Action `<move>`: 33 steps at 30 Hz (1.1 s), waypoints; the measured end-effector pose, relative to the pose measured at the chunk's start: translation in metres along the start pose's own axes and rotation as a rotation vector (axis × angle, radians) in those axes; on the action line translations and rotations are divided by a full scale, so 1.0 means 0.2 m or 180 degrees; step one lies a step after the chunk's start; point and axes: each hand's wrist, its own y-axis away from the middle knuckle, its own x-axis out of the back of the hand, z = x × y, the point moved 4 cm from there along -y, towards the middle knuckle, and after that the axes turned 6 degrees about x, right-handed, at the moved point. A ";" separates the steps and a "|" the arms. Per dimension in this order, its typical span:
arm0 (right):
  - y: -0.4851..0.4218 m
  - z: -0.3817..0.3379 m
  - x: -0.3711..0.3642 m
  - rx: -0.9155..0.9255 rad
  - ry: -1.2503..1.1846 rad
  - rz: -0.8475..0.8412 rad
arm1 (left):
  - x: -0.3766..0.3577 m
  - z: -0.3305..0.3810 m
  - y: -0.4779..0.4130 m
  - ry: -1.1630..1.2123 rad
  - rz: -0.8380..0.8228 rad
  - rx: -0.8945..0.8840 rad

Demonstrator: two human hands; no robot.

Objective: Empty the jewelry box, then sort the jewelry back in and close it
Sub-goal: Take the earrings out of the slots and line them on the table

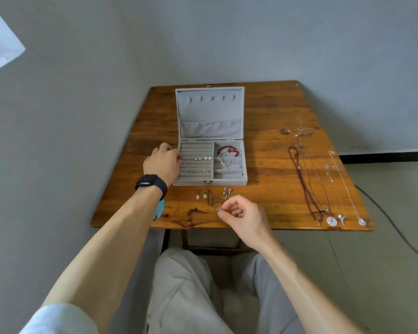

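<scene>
**Head view, single moment.** I see the jewelry box (229, 182) standing open on the tabletop (275, 112). Its latch wall is turned toward me and its hinge is on the far side. Its longer side runs left to right across my view. The lid (210, 109) rises from the far edge and tilts slightly away, with its lining facing me.

**(a)** Left hand (163, 162): set against the box's left wall, with the fingers (177, 156) curled close together over that wall's rim. A black watch (151, 183) is on the wrist.

**(b)** Right hand (241, 214): just in front of the box's latch wall. Thumb and forefinger pinch a small earring (219, 209), and the other fingers are folded in. The earring is too small for me to tell its long axis.

**(c)** On the tabletop between that hand and the box lie a gold earring pair (202, 195) and a silver earring pair (227, 193). Each piece lies lengthwise from the box toward me, with its drop at the near end.

**(d)** Inside the box, the ring rolls on the left carry pearl studs (206, 158). The far right compartment holds a red bead bracelet (228, 150), and the compartment next nearer holds a thin silver piece (229, 163).

**(e)** Necklaces lie side by side well to the right of the box. A dark red bead necklace (302, 179) is closest to it, with thin silver necklaces (343, 186) beyond. Their long axes run far to near and their pendants are at the near ends, among them a white disc pendant (331, 221).
</scene>
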 end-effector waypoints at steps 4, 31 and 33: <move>0.00 0.00 0.01 -0.0065 -0.0124 0.0018 | 0.01 0.01 -0.01 0.0211 -0.0043 0.0078; -0.09 0.15 0.29 -0.0078 0.1327 0.0352 | -0.20 0.56 0.45 0.1099 -0.0602 -0.0736; -0.08 0.15 0.29 -0.0029 0.1325 0.0403 | -0.20 0.57 0.45 0.1031 -0.0562 -0.0767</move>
